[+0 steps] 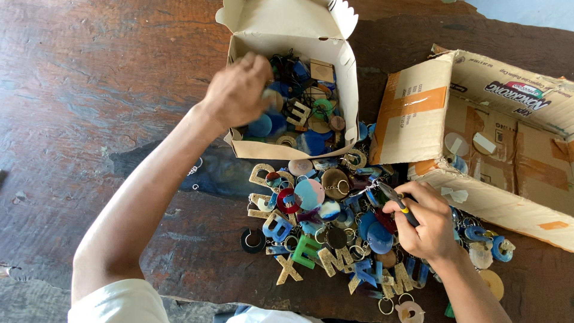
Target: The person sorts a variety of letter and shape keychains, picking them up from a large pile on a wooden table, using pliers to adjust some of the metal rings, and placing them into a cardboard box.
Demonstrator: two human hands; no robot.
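Presently: keychains [323,233], resin discs and letters, heaped mid-table [89,90]; fewer already in white box [293,27] at far edge. Left hand [236,90] inside box, fingers blurred, curled over a piece; grip unclear. Right hand [427,224] closed round pliers [397,203], tips touching heap. Brown carton [508,96] at right edge.

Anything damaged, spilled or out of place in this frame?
The brown carton lies tipped on its side, torn and patched with tape. Keychains sprawl in a loose heap on the table rather than inside the white box.
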